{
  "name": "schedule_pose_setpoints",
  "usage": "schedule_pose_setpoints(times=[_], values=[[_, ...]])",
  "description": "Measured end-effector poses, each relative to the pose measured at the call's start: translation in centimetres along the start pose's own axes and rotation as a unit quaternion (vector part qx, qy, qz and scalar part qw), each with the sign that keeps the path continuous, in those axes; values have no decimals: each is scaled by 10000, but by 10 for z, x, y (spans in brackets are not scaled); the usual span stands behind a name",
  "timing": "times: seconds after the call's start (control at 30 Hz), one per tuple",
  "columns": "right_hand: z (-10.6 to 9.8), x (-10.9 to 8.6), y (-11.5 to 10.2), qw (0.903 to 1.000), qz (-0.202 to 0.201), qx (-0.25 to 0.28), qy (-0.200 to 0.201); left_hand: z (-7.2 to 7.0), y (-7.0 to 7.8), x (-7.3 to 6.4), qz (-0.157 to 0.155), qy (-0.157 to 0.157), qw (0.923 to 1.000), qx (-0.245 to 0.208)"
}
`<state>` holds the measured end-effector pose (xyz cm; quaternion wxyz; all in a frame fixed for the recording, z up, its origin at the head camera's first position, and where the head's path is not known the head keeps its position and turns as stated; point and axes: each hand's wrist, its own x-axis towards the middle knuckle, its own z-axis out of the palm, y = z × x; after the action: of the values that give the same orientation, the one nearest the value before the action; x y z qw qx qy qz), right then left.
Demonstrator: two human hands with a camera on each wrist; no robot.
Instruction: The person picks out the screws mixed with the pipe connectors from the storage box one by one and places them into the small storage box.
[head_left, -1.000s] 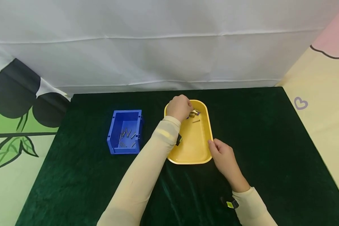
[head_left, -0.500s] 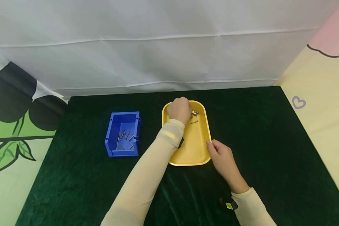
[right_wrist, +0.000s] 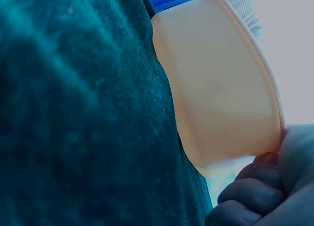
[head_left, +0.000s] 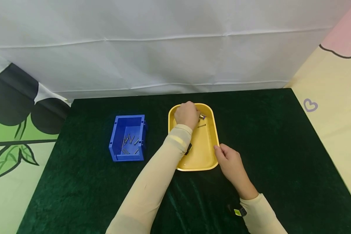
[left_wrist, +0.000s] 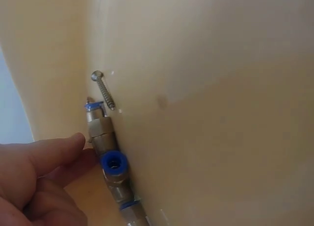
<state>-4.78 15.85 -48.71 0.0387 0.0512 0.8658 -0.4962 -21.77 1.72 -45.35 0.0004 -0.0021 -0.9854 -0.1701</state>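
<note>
A yellow tray [head_left: 201, 152] stands on the dark green cloth. My left hand [head_left: 187, 114] reaches down into its far end, fingers mostly hidden in the head view. In the left wrist view, the thumb and curled fingers [left_wrist: 54, 152] lie right against metal push-in fittings [left_wrist: 105, 130] with blue collars; whether they pinch anything is hidden. A screw [left_wrist: 104, 91] lies by the fittings, against the tray wall. My right hand [head_left: 231, 164] grips the tray's right rim near the front corner, thumb on top and fingers curled beneath, as the right wrist view shows.
Left of the tray stands a blue bin [head_left: 127, 158] with several screws [head_left: 130, 139] inside. White fabric [head_left: 169, 65] hangs behind the table's far edge. Green velvety cloth [head_left: 280, 146] covers the table to the right.
My left hand has shifted slightly right within the tray's far end and now covers more of the fittings. The right hand keeps its grip on the rim.
</note>
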Motion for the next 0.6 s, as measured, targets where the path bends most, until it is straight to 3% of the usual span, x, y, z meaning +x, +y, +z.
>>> schedule_pose_setpoints(times=[0.23,0.6], values=[[0,-1,0,10000,-7,21,-13,4,2,1,11,41,10000,-37],[0,1,1,10000,-8,13,-36,8,0,1,-86,-203,9957,-897]])
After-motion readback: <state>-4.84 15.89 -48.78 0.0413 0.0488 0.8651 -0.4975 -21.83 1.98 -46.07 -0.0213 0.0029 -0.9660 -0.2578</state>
